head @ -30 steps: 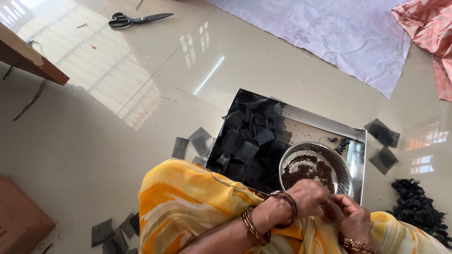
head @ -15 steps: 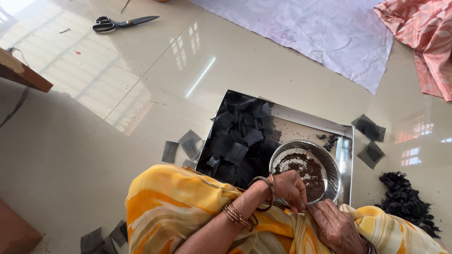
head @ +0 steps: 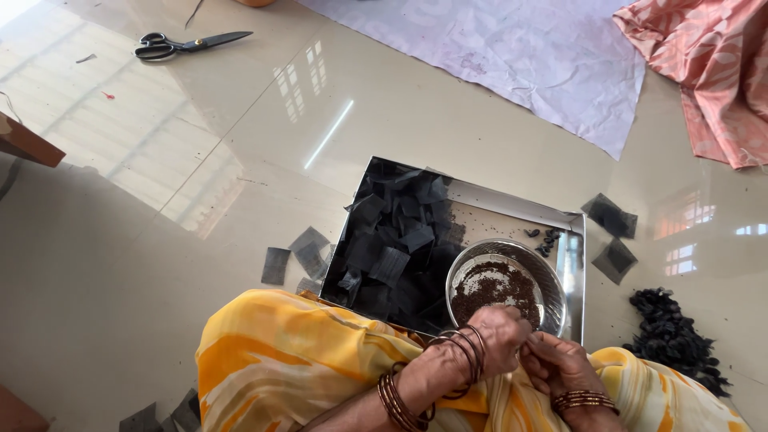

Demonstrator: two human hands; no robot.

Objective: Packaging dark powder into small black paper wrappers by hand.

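Steel tray (head: 560, 220) on the glossy floor holds a heap of black cloth squares (head: 396, 248) and a round metal bowl of dark seeds (head: 496, 286). Just below the bowl, the left hand (head: 500, 340) and right hand (head: 560, 366) meet over a yellow-draped lap, fingers pinched together; what they grip is hidden. Scissors (head: 188, 45) lie well apart.

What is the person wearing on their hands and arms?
The left hand and right hand are bare, with no gloves or sleeves. Thin coppery-brown bangles circle the left wrist, more sit further up that forearm, and another stack circles the right wrist. A yellow, orange and white patterned cloth drapes beneath them.
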